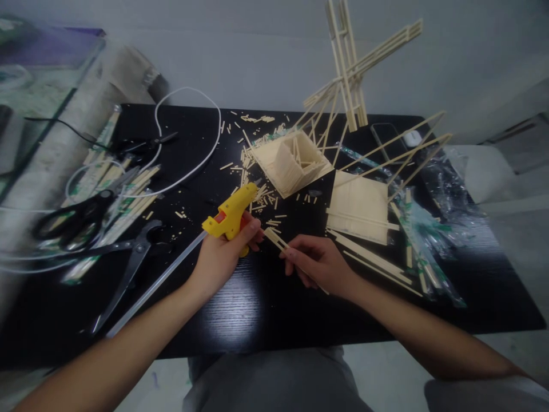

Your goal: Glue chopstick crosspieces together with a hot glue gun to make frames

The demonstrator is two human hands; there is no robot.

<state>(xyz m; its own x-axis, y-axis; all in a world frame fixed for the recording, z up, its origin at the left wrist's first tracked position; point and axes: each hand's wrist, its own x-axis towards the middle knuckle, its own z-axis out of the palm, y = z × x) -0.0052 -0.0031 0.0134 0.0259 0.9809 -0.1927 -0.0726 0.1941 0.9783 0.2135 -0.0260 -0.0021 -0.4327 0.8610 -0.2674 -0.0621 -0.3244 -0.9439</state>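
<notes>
My left hand [227,249] is wrapped round the handle of a yellow glue gun [234,210], whose nozzle points up and away to the right. A long clear glue stick [156,286] trails out of its back toward the near left. In my right hand [319,260] thin wooden sticks [275,237] are pinched, with their far ends close to my left fingertips. Beyond both hands stands a wooden model [295,163] with a square base and a stick-built wall. Crossed stick blades [349,74] rise behind it. Right of it lies a flat wooden panel [358,200] with sticks across it.
On the left are black scissors [92,212], pliers [139,249], a white cable [189,171] and bundled sticks [124,217]. Stick offcuts [266,197] litter the middle. Loose sticks [377,260], plastic wrappers [433,246] and a phone [384,140] lie on the right of the black table [274,320].
</notes>
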